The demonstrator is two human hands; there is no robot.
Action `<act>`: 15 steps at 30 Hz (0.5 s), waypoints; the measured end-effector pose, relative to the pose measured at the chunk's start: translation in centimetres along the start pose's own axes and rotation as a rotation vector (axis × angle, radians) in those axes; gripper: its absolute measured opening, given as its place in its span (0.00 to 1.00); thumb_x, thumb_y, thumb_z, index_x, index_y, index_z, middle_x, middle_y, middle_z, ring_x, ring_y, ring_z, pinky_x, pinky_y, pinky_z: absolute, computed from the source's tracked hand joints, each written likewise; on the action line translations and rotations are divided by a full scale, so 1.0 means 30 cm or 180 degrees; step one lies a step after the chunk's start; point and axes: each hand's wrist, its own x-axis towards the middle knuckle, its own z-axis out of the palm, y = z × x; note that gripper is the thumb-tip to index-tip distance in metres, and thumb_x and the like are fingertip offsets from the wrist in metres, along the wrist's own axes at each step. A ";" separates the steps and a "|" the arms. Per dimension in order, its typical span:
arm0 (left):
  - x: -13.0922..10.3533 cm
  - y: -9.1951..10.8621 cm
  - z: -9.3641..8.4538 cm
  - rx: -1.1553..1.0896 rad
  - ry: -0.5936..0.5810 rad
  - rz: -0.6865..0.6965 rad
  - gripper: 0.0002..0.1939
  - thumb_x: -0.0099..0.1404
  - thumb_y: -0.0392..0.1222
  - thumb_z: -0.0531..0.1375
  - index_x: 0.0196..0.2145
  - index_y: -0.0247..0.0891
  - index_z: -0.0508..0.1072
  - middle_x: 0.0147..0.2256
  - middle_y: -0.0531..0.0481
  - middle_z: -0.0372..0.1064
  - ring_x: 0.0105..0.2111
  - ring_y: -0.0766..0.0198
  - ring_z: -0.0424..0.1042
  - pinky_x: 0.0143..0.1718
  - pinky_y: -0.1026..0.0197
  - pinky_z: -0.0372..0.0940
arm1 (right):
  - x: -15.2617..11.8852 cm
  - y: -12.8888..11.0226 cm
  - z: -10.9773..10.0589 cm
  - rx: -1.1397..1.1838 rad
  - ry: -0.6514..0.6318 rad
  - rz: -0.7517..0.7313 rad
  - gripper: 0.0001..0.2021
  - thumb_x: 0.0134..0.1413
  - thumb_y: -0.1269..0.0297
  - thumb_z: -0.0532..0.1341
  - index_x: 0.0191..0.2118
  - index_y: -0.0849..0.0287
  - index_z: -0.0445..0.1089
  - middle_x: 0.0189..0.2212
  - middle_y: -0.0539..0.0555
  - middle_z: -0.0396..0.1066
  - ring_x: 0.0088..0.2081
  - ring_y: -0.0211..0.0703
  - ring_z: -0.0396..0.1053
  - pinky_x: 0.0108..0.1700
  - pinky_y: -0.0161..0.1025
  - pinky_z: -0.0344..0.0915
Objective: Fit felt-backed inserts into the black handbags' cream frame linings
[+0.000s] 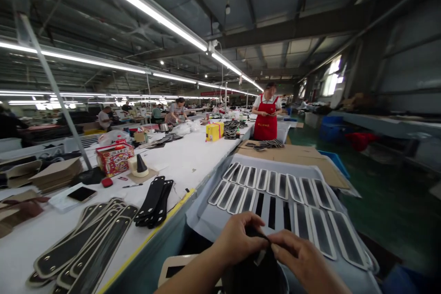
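Note:
Both my hands are low in the middle of the view, fingertips almost meeting. My left hand (236, 239) is closed, pinching the upper edge of a black flexible piece (257, 271), perhaps fabric or leather. My right hand (292, 250) pinches the same edge from the other side. The piece hangs down toward my lap, with a small pale mark on its front; its lower end is cut off by the frame. Just beyond my hands, rows of dark panels with white borders (236, 198) lie on a pale sheet (203, 213). Another pale-bordered panel (170, 266) shows beside my left forearm.
The long white table (179, 161) on the left holds a stack of riveted dark straps (93, 243), shorter black straps (155, 200), a phone (81, 194), a red box (115, 158) and a thread cone (139, 165). A person in a red apron (266, 119) stands beyond the cardboard (310, 158).

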 end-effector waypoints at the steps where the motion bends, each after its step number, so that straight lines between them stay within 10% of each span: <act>1: 0.000 0.003 0.006 0.0102 0.0011 0.0037 0.17 0.46 0.36 0.65 0.36 0.36 0.72 0.30 0.52 0.70 0.31 0.63 0.68 0.37 0.61 0.62 | -0.009 -0.004 0.008 -0.0009 0.0157 0.0001 0.10 0.49 0.61 0.56 0.33 0.58 0.72 0.32 0.54 0.71 0.36 0.47 0.69 0.41 0.40 0.63; 8: -0.006 0.004 0.025 0.0587 0.0048 0.0041 0.14 0.50 0.39 0.63 0.36 0.37 0.71 0.30 0.50 0.71 0.34 0.59 0.70 0.39 0.59 0.62 | -0.026 0.010 0.005 0.0592 0.0373 0.0362 0.10 0.47 0.66 0.54 0.32 0.62 0.71 0.24 0.52 0.69 0.29 0.40 0.67 0.35 0.37 0.63; 12: -0.011 -0.007 0.011 0.0394 -0.0048 -0.0038 0.17 0.51 0.39 0.62 0.40 0.37 0.71 0.28 0.52 0.70 0.30 0.62 0.70 0.36 0.61 0.63 | -0.019 0.204 -0.024 0.0537 0.1417 0.0501 0.14 0.49 0.58 0.56 0.38 0.62 0.68 0.31 0.53 0.69 0.34 0.41 0.66 0.36 0.36 0.62; 15: -0.019 -0.002 0.002 0.0251 -0.0117 -0.0109 0.19 0.51 0.39 0.63 0.42 0.37 0.70 0.27 0.54 0.69 0.28 0.64 0.68 0.33 0.62 0.62 | -0.044 0.373 0.018 0.0621 0.1411 0.1092 0.19 0.49 0.50 0.56 0.39 0.62 0.66 0.33 0.55 0.67 0.38 0.45 0.66 0.36 0.38 0.61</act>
